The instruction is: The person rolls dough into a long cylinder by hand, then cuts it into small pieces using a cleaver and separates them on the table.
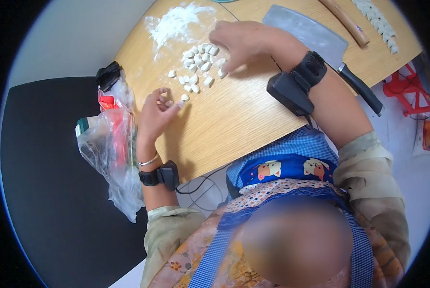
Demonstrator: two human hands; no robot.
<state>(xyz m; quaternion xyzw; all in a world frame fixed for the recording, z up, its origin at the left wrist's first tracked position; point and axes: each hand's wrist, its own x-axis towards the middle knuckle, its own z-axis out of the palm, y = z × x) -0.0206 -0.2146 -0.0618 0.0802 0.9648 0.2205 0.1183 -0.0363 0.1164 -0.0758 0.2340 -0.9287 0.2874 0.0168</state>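
Small pale dough pieces point(195, 58) lie in a loose cluster on the wooden table, with several stragglers nearer me. My right hand point(246, 43) arches over the cluster's right side, thumb and fingers apart. Two dough pieces sit right at its thumb, and the palm side is hidden. To the left of the cluster is my left hand point(153, 115), its fingers loosely bent and spread from the thumb. A single dough piece point(184, 97) is at that thumb's tip. White flour point(179, 21) is scattered behind the cluster.
A cleaver point(306, 36) lies right of my right hand, its black handle over the table edge. Beyond it are a wooden rolling pin point(347, 24) and a row of dough pieces point(375, 21). Plastic bags point(111, 149) hang at the left edge. A red stool point(409, 89) stands at right.
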